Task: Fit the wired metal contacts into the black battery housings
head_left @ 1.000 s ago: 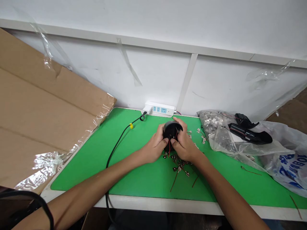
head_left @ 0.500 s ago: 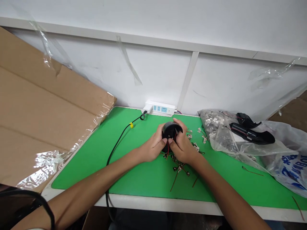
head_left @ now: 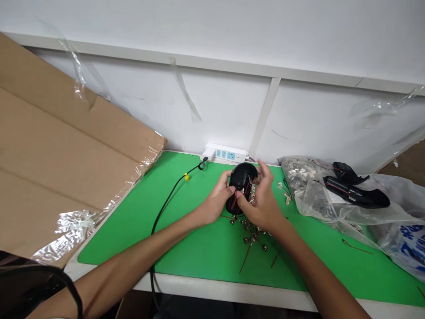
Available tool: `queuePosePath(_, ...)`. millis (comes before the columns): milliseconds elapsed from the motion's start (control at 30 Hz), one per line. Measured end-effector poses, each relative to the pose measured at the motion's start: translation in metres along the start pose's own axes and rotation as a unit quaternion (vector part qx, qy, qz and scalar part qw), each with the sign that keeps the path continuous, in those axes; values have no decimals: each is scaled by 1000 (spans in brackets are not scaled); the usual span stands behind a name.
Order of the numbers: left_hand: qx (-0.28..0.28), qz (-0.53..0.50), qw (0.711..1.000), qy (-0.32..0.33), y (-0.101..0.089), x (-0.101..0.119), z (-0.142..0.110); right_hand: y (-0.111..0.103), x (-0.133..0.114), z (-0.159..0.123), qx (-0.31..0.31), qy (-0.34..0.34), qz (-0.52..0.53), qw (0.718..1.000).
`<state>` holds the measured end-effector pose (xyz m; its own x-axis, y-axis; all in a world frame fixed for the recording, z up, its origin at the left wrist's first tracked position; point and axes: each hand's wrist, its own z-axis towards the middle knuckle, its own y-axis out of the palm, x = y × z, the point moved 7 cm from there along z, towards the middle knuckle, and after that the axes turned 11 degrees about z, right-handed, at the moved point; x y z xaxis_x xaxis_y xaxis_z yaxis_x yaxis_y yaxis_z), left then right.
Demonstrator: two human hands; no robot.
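Between both hands is a black curved plastic shell (head_left: 240, 176), tilted above the green mat, with a red wire (head_left: 246, 188) inside its hollow. My left hand (head_left: 215, 203) grips the shell's left side, thumb lying across the front. On the other side, my right hand (head_left: 264, 201) presses its thumb to the shell's lower front near the wire, its fingers stretched up along the right edge. Small metal contact pieces with thin brown-red leads (head_left: 253, 235) lie in a heap just below the hands. The fingertips behind the shell are hidden.
A white power strip (head_left: 229, 153) with a black cable (head_left: 166, 198) stands against the wall. At right, plastic bags (head_left: 308, 195) hold metal pieces, with more black shells (head_left: 357, 190) on top. A large cardboard sheet (head_left: 73, 155) leans at left over the green mat (head_left: 133, 230).
The shell has turned so that its long hollow shows more. My right hand's fingers have lifted and straightened away from its edge. The whole view has shifted slightly.
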<state>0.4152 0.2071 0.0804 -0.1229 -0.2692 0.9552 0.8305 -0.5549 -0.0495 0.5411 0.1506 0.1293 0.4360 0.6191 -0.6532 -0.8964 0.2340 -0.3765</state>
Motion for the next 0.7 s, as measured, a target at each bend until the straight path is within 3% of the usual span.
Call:
queuePosePath(67, 29, -70, 995, -60, 0, -9, 3, -11, -7, 4, 71, -43, -49, 995)
queuePosePath(100, 39, -88, 992, -76, 0, -11, 4, -12, -9, 5, 74, -60, -70, 993)
queuePosePath(233, 62, -89, 991, -76, 3, -9, 3, 2, -13, 7, -24, -103, -106, 989)
queuePosePath(467, 95, -12, 995, -27, 7, -2, -4, 5, -13, 6, -34, -97, -89, 991)
queuePosePath(700, 131, 141, 980, -40, -1, 10, -10, 5, -12, 4, -43, -109, -130, 985)
